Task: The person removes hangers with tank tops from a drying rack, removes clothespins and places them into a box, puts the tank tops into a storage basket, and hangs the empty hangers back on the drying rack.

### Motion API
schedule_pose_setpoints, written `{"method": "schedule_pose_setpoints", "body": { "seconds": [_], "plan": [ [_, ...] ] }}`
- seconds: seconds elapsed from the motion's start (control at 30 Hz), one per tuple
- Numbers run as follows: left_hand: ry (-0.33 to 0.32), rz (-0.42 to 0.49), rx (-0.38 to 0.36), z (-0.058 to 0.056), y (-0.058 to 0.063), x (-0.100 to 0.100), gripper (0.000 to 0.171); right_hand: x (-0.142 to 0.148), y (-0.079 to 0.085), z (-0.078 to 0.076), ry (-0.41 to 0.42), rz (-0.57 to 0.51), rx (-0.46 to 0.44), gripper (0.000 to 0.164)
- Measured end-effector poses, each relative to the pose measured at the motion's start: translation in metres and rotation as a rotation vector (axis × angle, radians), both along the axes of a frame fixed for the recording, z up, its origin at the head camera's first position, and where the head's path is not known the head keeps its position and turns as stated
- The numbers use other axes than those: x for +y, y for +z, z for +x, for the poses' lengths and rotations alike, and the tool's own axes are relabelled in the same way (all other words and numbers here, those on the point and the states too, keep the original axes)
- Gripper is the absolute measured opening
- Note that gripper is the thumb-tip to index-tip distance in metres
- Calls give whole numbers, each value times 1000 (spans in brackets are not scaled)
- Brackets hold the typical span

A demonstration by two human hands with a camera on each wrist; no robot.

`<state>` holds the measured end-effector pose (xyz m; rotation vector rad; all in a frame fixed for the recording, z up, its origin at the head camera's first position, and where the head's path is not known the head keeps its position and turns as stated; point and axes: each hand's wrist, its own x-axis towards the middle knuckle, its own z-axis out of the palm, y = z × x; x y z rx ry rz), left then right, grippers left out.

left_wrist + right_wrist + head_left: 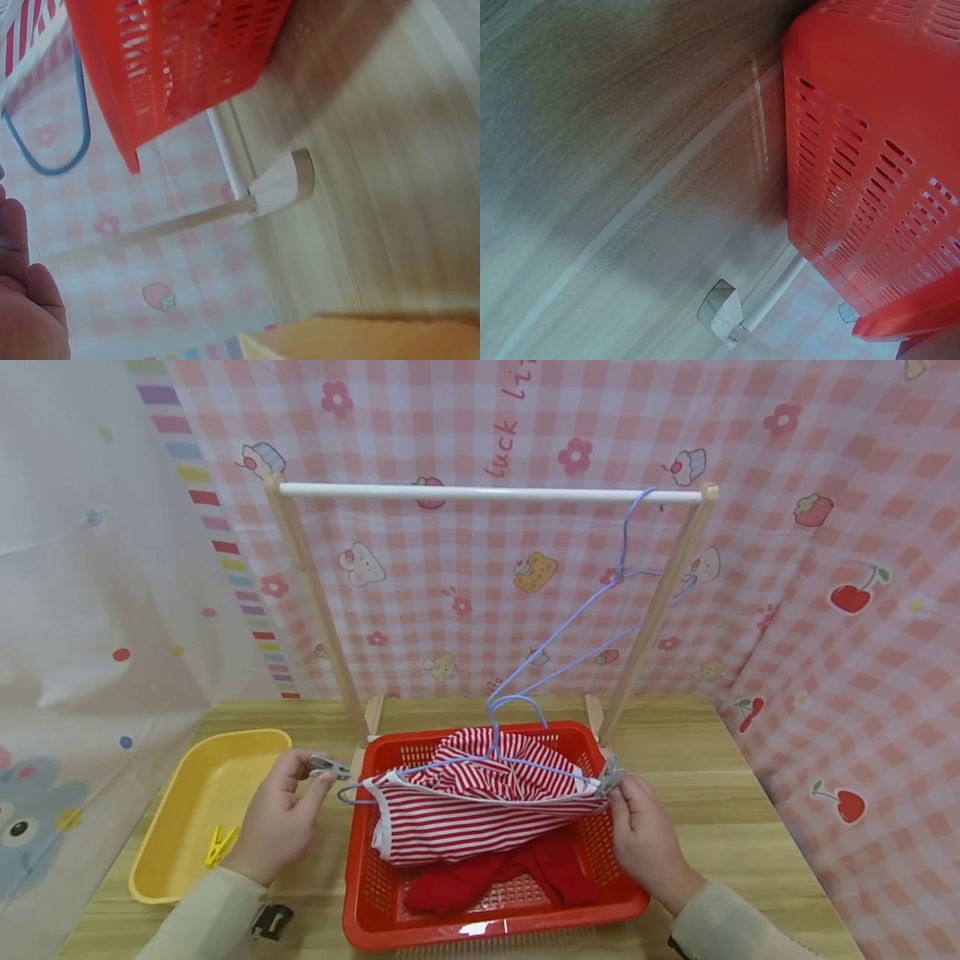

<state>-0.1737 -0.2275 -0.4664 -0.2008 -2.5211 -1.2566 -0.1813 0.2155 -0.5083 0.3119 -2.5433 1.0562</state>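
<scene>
My left hand (281,810) pinches a grey clothespin (328,767) just left of the red basket (363,893), apart from the shirt. With my right hand (651,835) I pinch another grey clothespin (610,775) at the right shoulder of a red-and-white striped garment (450,827). Whether that clothespin has bitten onto the fabric cannot be told. A blue wire hanger (442,763) runs through the garment, its left end poking out past the white-trimmed edge. Garment and hanger lie over the basket. In the left wrist view, part of my left hand (30,300) shows at the left edge.
A plain red cloth (457,881) lies in the basket. Behind stands a wooden rack with a white rod (480,492); another blue hanger (558,631) hangs at its right end. To the left, a yellow tray (176,810) holds a yellow clothespin (219,847). A small black object (273,922) lies nearby.
</scene>
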Motion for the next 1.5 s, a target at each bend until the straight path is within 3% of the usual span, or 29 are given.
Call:
{"method": "schedule_pose_setpoints", "body": {
  "seconds": [0.3,0.63,0.73,0.97,1.27,1.5],
  "plan": [
    [46,-90,-20,0,2,-21,17,0,-1,-1,-7,2,17,19],
    [88,-136,30,1,-4,-48,19,0,-2,-2,-13,8,13,20],
    [110,-162,-9,1,-3,-55,25,0,-1,-1,-15,6,0,19],
    [135,-227,-184,1,-3,-70,40,0,-2,-2,-16,2,-15,19],
    [138,-280,-284,-4,-10,-88,45,0,0,-1,-19,3,-46,19],
    [112,-415,-329,-7,-13,-99,49,0,0,-1,-16,-1,-50,19]
  ]
}}
